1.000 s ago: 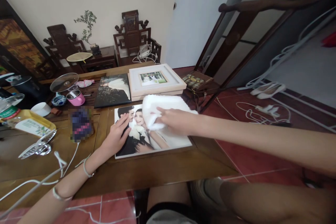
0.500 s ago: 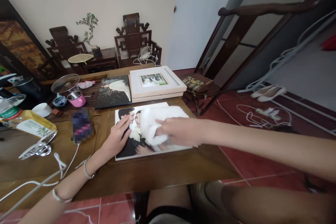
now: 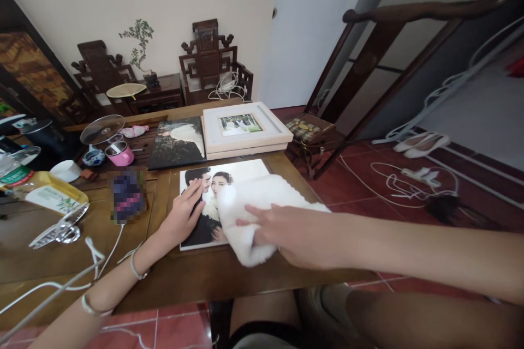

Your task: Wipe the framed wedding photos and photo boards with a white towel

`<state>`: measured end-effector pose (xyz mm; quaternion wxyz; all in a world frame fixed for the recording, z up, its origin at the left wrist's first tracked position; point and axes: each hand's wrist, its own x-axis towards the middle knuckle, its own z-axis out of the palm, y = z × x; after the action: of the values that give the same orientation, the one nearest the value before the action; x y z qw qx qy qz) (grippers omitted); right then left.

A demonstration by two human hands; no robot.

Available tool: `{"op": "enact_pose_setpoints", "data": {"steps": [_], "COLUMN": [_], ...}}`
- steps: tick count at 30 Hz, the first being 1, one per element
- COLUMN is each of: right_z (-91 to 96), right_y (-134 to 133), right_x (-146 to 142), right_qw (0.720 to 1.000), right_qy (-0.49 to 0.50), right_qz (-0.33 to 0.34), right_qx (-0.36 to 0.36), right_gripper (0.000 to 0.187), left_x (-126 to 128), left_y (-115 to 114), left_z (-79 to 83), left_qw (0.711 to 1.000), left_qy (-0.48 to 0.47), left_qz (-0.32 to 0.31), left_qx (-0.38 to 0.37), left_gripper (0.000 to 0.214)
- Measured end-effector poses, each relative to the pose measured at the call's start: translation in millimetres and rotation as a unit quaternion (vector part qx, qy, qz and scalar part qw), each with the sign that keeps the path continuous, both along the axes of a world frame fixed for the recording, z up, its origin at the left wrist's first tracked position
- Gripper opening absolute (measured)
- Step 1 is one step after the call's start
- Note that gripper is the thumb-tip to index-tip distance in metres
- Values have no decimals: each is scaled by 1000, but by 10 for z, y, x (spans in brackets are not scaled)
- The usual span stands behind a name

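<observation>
A photo panel (image 3: 194,236) showing a couple lies flat on the wooden table (image 3: 176,278). My left hand (image 3: 186,214) rests on its left part, fingers stretched out and flat. In my right hand (image 3: 289,232) is a fluffy white cloth (image 3: 262,193), gripped with the fingers partly sunk in its pile. The cloth covers the panel's right part and hangs over its near edge. Beyond the panel are a dark photo panel (image 3: 174,147) and a pale framed picture (image 3: 248,144) stacked on another pale piece.
To the left stand a pink mug (image 3: 121,155), a yellow oil bottle (image 3: 57,192), a clear hair claw (image 3: 63,227) and a blurred dark object (image 3: 127,195). White cables (image 3: 53,284) cross the table's left side. A wooden chair (image 3: 368,65) stands at the right.
My right hand has moved the white cloth down toward the panel's near edge, and the cloth is spread wider. The woman's face is more exposed. My left hand stays put.
</observation>
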<state>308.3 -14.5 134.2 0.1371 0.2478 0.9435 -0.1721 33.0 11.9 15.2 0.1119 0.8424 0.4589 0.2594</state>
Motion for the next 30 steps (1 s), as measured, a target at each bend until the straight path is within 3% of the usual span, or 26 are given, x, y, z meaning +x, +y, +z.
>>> {"op": "enact_pose_setpoints", "data": {"steps": [3,7,11,15,20,26,30], "right_z": [37,2,-103,-228,-280,-10,64], "right_y": [-23,323,712,836,435,-295,-238], "right_x": [-9,4,3,-22,-68,-89,-127], "right_qw": [999,997,998,991,995,998,998], "right_qy": [-21,21,27,5,16,2,-20], "right_qz": [-2,-38,-60,-104,-46,52,29], "right_qx": [-47,-57,9,78,85,-37,-43], "right_gripper": [60,57,60,64,55,51,51], "left_x": [-43,-87,-91,-50,0,55,17], "left_y": [-16,-57,-94,-93,-62,-53,-39], "left_z": [-12,11,53,55,-1,-18,-40], "left_qw": [1000,1000,1000,1000,999,1000,1000], "left_qy": [2,4,12,7,-13,-14,-23], "left_qz": [2,2,5,3,31,21,-3], "left_qx": [-3,1,-4,-8,-10,-6,11], "left_gripper": [47,47,47,47,49,47,48]}}
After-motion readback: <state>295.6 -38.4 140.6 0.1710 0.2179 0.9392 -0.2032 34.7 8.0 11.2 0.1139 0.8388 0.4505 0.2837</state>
